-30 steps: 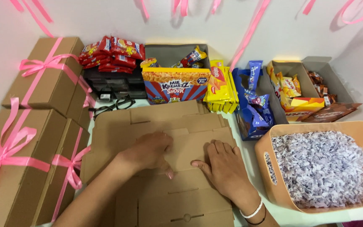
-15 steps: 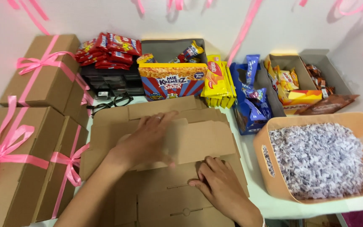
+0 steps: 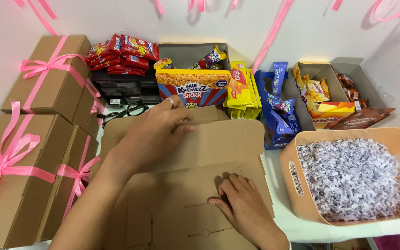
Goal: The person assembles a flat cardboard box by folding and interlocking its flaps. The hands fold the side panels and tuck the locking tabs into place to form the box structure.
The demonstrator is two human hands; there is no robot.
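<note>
— On the table, dead centre, what have you got?

— I see a flat brown cardboard box blank (image 3: 195, 185), die-cut with slots and creases, lying unfolded. My left hand (image 3: 151, 134) lies over its upper panel, thumb and fingers closed on that panel's far edge, a ring on one finger. The panel looks raised off the rest of the sheet along a crease.

— And the other hand?

— My right hand (image 3: 239, 203) presses flat on the lower part of the blank, fingers together and slightly curled. It grips nothing; it only bears down on the card.

— What sits around the blank?

— At the left I see closed cardboard gift boxes (image 3: 33, 139) tied with pink ribbon (image 3: 5, 162), stacked side by side, touching the blank's left edge or just beside it; I cannot tell which. Behind the blank lie black scissors (image 3: 126, 111), and behind those a small black drawer unit (image 3: 121, 88) with red snack packets (image 3: 121, 53) piled on top.

— Farther right?

— A colourful display carton of snacks (image 3: 195, 85) stands just behind my left hand, then yellow packets (image 3: 241, 88) upright beside it, blue biscuit packets (image 3: 278, 115) in their blue tray, and two grey cartons of orange and brown sweets (image 3: 334, 92). Nearest at the right, a peach plastic basket (image 3: 292, 171) holds shredded white paper (image 3: 350, 178), just beside the blank's right edge. Pink ribbons (image 3: 269, 41) hang on the white wall.
</note>
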